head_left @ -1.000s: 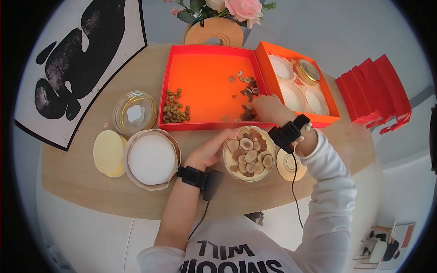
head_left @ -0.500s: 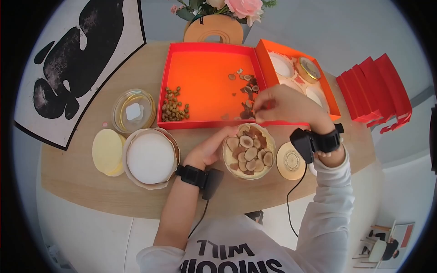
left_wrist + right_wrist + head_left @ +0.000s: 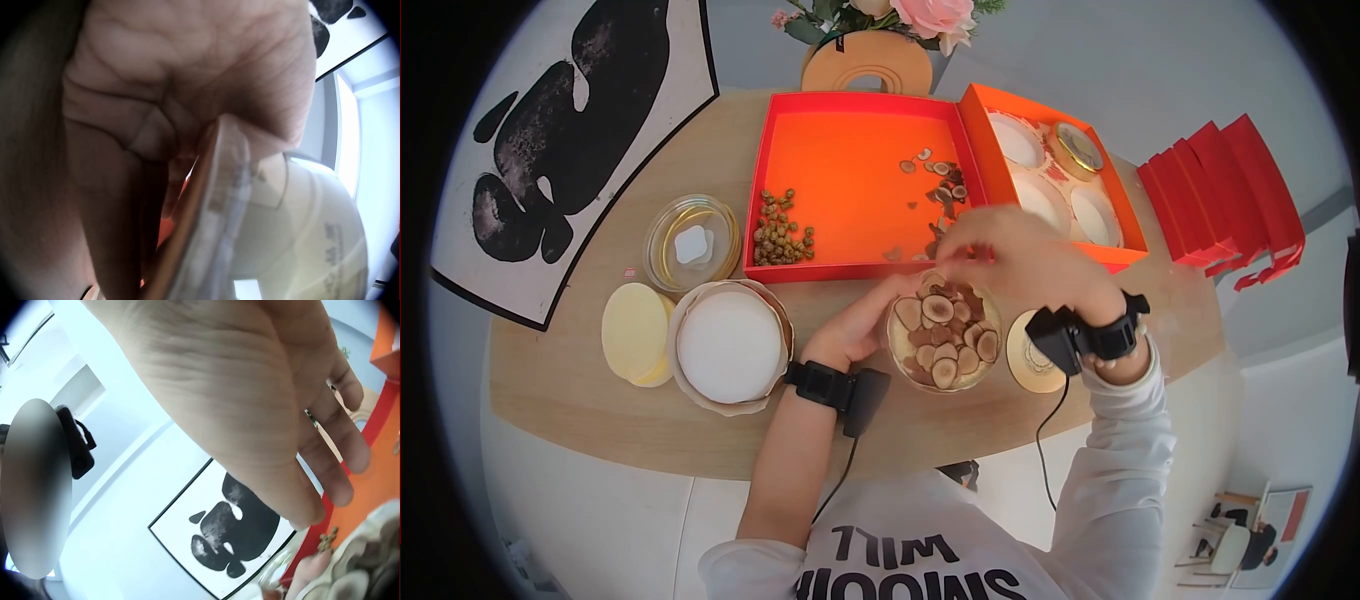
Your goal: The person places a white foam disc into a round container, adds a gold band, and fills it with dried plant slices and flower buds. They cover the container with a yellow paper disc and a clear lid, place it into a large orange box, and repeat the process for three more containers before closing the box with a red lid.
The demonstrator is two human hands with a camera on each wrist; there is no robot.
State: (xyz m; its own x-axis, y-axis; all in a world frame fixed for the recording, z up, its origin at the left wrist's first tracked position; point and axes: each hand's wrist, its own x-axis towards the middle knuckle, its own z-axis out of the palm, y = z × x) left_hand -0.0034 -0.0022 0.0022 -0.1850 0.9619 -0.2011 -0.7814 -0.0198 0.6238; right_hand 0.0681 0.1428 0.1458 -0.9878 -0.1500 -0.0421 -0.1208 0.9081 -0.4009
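My left hand [image 3: 868, 322] grips the left side of a round tub [image 3: 910, 370] lined with pale paper and filled with brown-edged slices [image 3: 951, 351]. In the left wrist view, the palm [image 3: 200, 62] curls round the rim of the clear tub [image 3: 300, 231]. Over the tub's far edge and the orange box's near wall hovers my right hand [image 3: 1020, 258], blurred. The right wrist view shows its fingers [image 3: 334, 440] loosely extended, with nothing visible between them. Inside the box [image 3: 860, 140], loose slices [image 3: 945, 195] lie at the right, small brown-green pieces [image 3: 780, 235] at the left.
Left of the tub stand a paper-lined container with a white disc [image 3: 730, 348], yellow discs [image 3: 636, 335] and a clear lid [image 3: 691, 243]. A patterned disc [image 3: 1028, 365] lies to the right. Behind are a sectioned box [image 3: 1128, 225], red boxes [image 3: 1200, 200] and a flower vase [image 3: 868, 65].
The right hand has come away from the slices in the box and moved toward the tub. Slices near the tub's front lie differently. My left hand has stayed on the tub.
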